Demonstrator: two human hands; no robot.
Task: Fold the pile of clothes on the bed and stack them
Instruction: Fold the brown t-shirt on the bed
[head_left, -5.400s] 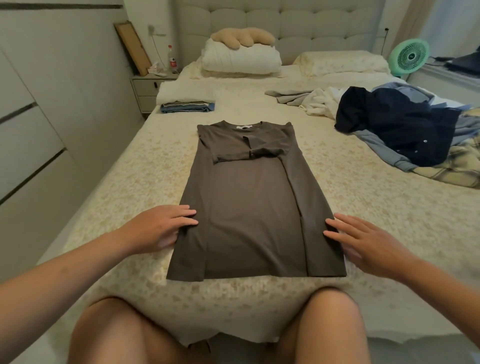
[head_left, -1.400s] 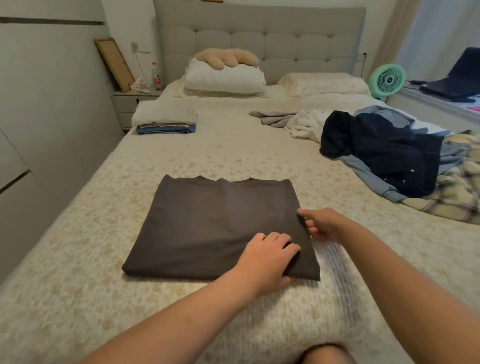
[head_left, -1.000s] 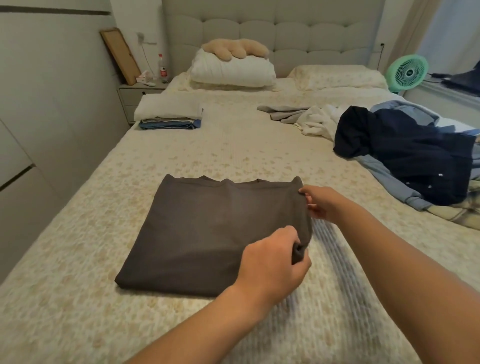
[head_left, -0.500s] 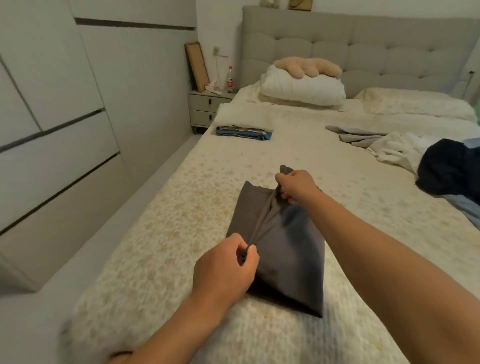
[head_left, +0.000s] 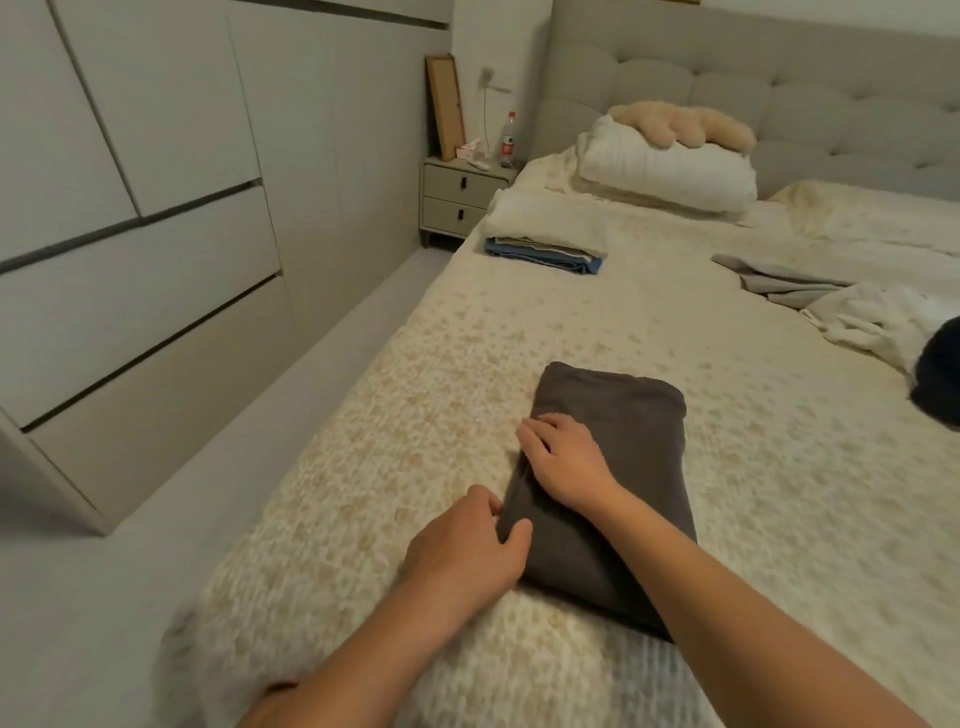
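Clothes-folding scene, head view looking down a bed (head_left: 675, 322) w/ a cream patterned cover. Centre-near: a dark grey-brown garment (head_left: 618, 467), folded into a compact oblong several layers thick. Left hand (head_left: 467, 556) pinches its near-left corner, thumb on top, fingers curled round the edge. Right hand (head_left: 566, 462) rests on the left edge, fingers curled at the edge; can't tell if it grips or only presses. Hands are close, not touching.

Far left, near the nightstand (head_left: 462, 205): stack of folded clothes (head_left: 545, 241), cream on top, blue at the bottom. Far right: unfolded pile (head_left: 852, 312), grey, white & dark pieces, partly cut off by the frame.

Handling, judged: fabric looks soft, light, limp, prob. a knit; layers will slide & sag if lifted by one corner. Best hold: both hands under opposite long sides, palms supporting the bundle, carried flat to the stack.
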